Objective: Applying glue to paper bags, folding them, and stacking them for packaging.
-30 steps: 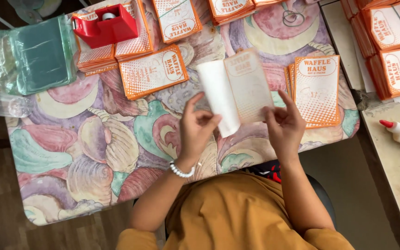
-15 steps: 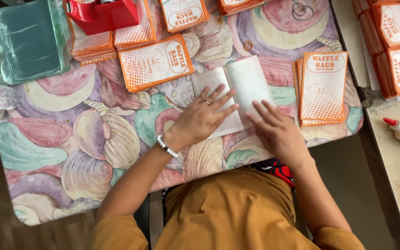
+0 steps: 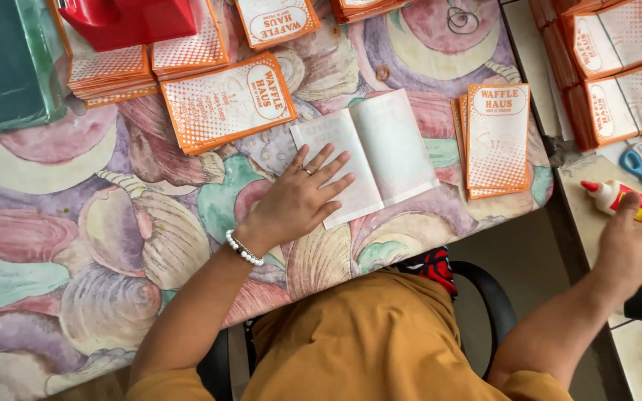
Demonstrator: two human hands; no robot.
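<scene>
Left hand (image 3: 299,200) flat, fingers spread, pinning unfolded paper bag (image 3: 369,156) on desk (image 3: 76,245). Right hand (image 3: 633,249) off to right, touching glue bottle (image 3: 618,199), grip unclear; bottle lies lengthwise, tip pointing left.

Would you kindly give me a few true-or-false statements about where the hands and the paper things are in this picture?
1. The left hand lies flat on the opened white paper piece. True.
2. The right hand presses the same paper. False: it is off to the side at the glue bottle.
3. The glue bottle has a red cap. True.
4. Blue-handled scissors lie on the flowered tablecloth. False: they lie on the side surface beyond the glue bottle.
5. An orange printed stack lies beside the white paper piece. True.
</scene>
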